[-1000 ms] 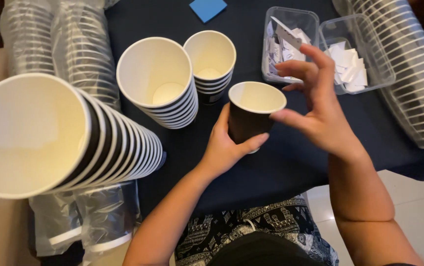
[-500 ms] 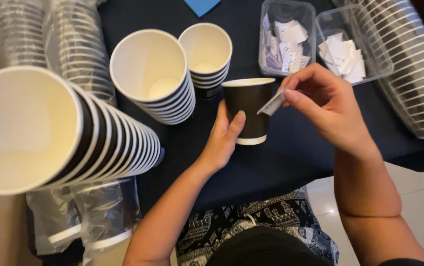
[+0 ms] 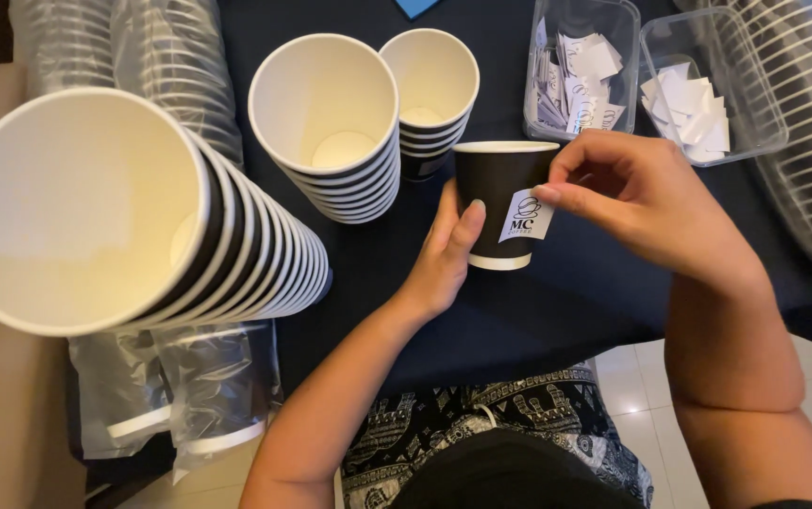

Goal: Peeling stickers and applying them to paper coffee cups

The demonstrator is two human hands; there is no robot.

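Centrally, item one: black cup [image 3: 498,203], upright on the counter [image 3: 519,311], left hand [image 3: 444,250] in a wrapped grip round its side. Right hand [image 3: 642,203]: grip pinching a white sticker [image 3: 525,217] against the cup wall. Behind: two cup stacks [image 3: 331,132], white inside, upright; a third stack [image 3: 132,217] tilted at near left. Two clear tubs [image 3: 580,66], both holding loose white stickers. Sleeves of clear lids [image 3: 811,123] at far right and far left. Counter covered in dark blue cloth; pale tiled floor [image 3: 628,396] below.

Dark table [image 3: 557,311] bears cup stacks [image 3: 335,123] and tubs [image 3: 580,66].
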